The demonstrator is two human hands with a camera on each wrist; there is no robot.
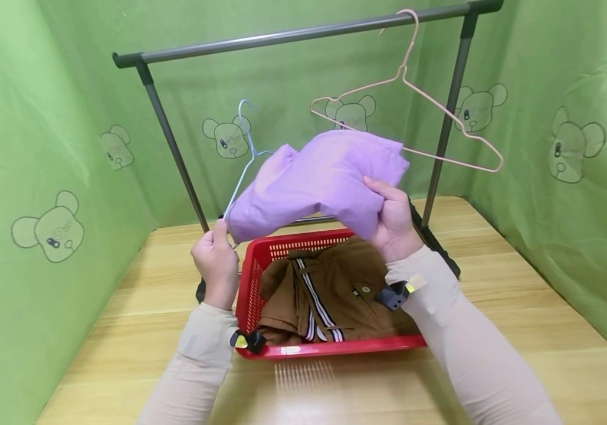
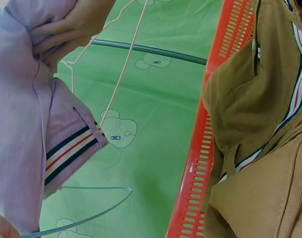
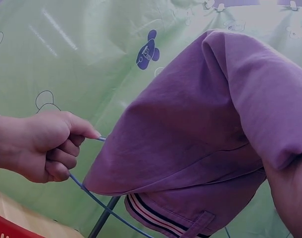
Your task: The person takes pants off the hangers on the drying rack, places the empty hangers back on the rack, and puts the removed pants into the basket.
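Observation:
My left hand (image 1: pixel 217 262) grips one end of a light-blue wire hanger (image 1: pixel 253 155), whose hook points up. Fingers of that fist curl round the wire in the right wrist view. A pair of purple pants (image 1: pixel 314 177) with a striped waistband (image 2: pixel 74 153) and a belt loop hangs over the hanger, hiding much of it. My right hand (image 1: pixel 396 221) holds the other side of the pants, thumb on top of the cloth. Beneath both hands, brown pants (image 1: pixel 345 289) with striped trim lie in a red plastic basket (image 1: pixel 330 349).
A grey metal rack (image 1: pixel 282 40) stands behind the basket on a wooden table (image 1: pixel 122 348). From its bar, toward the right, hangs a pink wire hanger (image 1: pixel 481 168). Green sheeting (image 1: pixel 27 147) with bear-head drawings encloses the back and sides.

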